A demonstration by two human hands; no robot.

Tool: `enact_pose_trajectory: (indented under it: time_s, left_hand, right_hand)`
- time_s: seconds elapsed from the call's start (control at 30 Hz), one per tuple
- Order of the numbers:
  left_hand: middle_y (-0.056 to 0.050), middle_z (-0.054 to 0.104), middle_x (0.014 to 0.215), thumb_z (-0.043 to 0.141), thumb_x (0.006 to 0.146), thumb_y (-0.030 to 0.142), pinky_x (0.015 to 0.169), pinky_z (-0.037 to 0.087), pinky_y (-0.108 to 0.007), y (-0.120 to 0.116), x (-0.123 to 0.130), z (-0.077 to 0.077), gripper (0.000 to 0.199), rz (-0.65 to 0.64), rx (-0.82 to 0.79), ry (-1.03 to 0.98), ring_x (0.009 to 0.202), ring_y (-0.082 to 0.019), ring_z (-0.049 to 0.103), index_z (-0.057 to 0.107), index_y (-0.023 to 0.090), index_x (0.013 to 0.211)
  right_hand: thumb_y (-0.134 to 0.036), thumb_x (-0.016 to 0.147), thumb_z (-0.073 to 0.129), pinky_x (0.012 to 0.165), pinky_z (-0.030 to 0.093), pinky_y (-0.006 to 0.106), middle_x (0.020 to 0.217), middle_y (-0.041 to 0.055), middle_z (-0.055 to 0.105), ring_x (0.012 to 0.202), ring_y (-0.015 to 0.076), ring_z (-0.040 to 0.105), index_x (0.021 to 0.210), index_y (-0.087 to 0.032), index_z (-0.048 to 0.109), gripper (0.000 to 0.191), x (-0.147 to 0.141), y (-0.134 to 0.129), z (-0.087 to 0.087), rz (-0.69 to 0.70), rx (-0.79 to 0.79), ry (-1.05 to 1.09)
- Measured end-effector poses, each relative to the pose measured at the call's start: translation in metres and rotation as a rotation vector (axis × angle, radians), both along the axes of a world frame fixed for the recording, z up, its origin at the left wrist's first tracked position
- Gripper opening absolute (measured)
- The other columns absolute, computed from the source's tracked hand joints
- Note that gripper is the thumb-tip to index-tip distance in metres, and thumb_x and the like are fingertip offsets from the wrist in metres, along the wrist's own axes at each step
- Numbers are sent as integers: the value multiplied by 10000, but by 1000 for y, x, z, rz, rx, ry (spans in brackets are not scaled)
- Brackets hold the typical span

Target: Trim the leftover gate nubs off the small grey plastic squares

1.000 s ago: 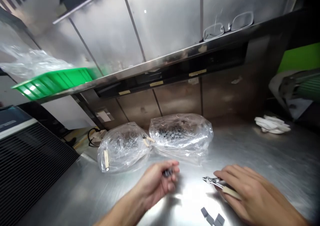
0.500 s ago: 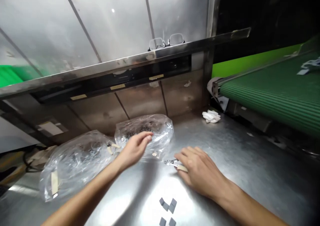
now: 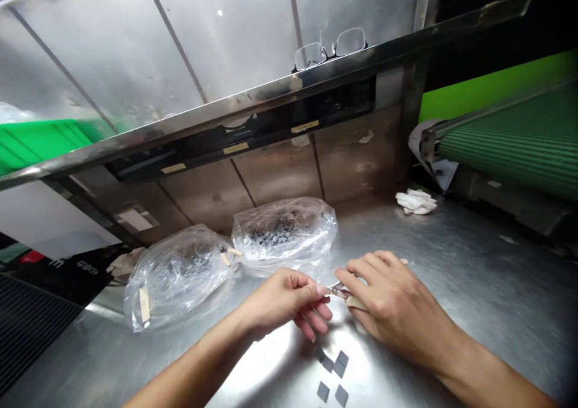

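Cream-handled nippers [image 3: 353, 302] were gripped in the right hand [image 3: 392, 299], their tips at the left hand [image 3: 300, 302], whose thumb and forefinger pressed together, any piece between them indiscernible; grey tiles [image 3: 341, 364] lay below on the metal bench [image 3: 474, 275].

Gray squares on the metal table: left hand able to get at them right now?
Probably yes: the gray squares lie uncovered on the table, close to the left hand. Its thumb is at the tip of the nippers, so it would likely have to come away first.
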State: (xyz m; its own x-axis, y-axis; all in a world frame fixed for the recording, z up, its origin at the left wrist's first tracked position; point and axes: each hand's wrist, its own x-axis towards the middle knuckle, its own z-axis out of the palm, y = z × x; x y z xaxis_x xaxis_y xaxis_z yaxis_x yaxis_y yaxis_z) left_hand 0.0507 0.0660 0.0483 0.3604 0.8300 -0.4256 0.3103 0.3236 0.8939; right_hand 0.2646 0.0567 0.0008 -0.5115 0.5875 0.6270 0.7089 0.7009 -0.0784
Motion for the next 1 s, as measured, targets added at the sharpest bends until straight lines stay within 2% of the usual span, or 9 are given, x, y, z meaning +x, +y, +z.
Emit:
enact_pose_trajectory:
  time_s: [0.2, 0.37, 0.5, 0.67, 0.77, 0.83, 0.9, 0.93, 1.0]
  left_hand:
    - [-23, 696, 583, 789, 814, 471, 511, 479, -233, -7, -21, -7, 360, 119, 101, 47, 488, -130, 626, 658, 169, 666]
    - [-65, 785, 829, 770, 836, 432, 594, 531, -261, -22, -32, -3, 303, 226, 156, 25, 619, -157, 705, 724, 150, 937]
    - [-53, 727, 626, 726, 866, 450, 596, 522, -250, -37, -24, -3, 325, 168, 99, 57, 556, -140, 659, 689, 153, 738]
    - [-58, 744, 783, 748, 824, 513, 495, 485, -227, -49, -9, -12, 354, 179, 42, -49, 595, -154, 680, 680, 168, 796]
    - [-48, 705, 647, 702, 863, 487, 527, 487, -224, -50, -14, -15, 366, 173, 22, -62, 522, -126, 637, 650, 161, 705]
    - [-52, 700, 615, 657, 896, 470, 543, 508, -250, -50, -27, -18, 345, 218, 52, -35, 514, -144, 642, 662, 158, 751]
    - [-99, 762, 763, 586, 944, 496, 571, 552, -304, -51, -45, -23, 363, 320, 193, 53, 606, -199, 702, 698, 151, 948]
    - [-135, 792, 1006, 576, 965, 475, 671, 597, -352, -53, -54, -26, 380, 365, 326, 144, 775, -236, 751, 678, 169, 1167]
    - [-162, 614, 1489, 617, 961, 397, 990, 564, -460, -59, -68, -33, 589, 339, 622, 385, 1242, -302, 665, 476, 249, 1513]
  right_hand:
    - [-82, 830, 623, 759, 342, 404, 843, 50, 659, 779, 247, 554, 939, -204, 651, 166, 2, 4, -4, -24, -8, -34]
    - [-94, 866, 592, 836, 390, 408, 951, 72, 693, 870, 251, 599, 1086, -197, 668, 255, 6, 4, -4, 10, -34, -2]
    - [-113, 894, 557, 906, 411, 432, 1013, 74, 689, 917, 248, 601, 1171, -189, 665, 307, 0, -2, -4, 96, -48, 28]
    - [-80, 879, 529, 967, 394, 478, 1034, 72, 687, 930, 256, 593, 1175, -173, 668, 340, -6, -9, -3, 177, -3, 34]
    - [-87, 891, 529, 963, 398, 491, 1020, 81, 699, 915, 265, 612, 1167, -155, 671, 318, -6, -9, 0, 188, 30, -6]
    - [-92, 890, 527, 917, 415, 484, 998, 92, 708, 892, 273, 618, 1143, -145, 682, 301, -3, -6, 1, 157, 59, -25]
    - [-87, 879, 532, 870, 426, 466, 988, 104, 716, 875, 275, 621, 1110, -137, 695, 288, 0, -2, 2, 110, 84, -22]
    - [-81, 874, 535, 861, 429, 459, 993, 108, 719, 877, 274, 623, 1101, -134, 698, 285, 1, 0, 2, 95, 85, -15]
    - [-72, 866, 541, 860, 436, 452, 998, 111, 721, 890, 272, 629, 1094, -129, 698, 283, 4, 3, 3, 99, 80, 1]
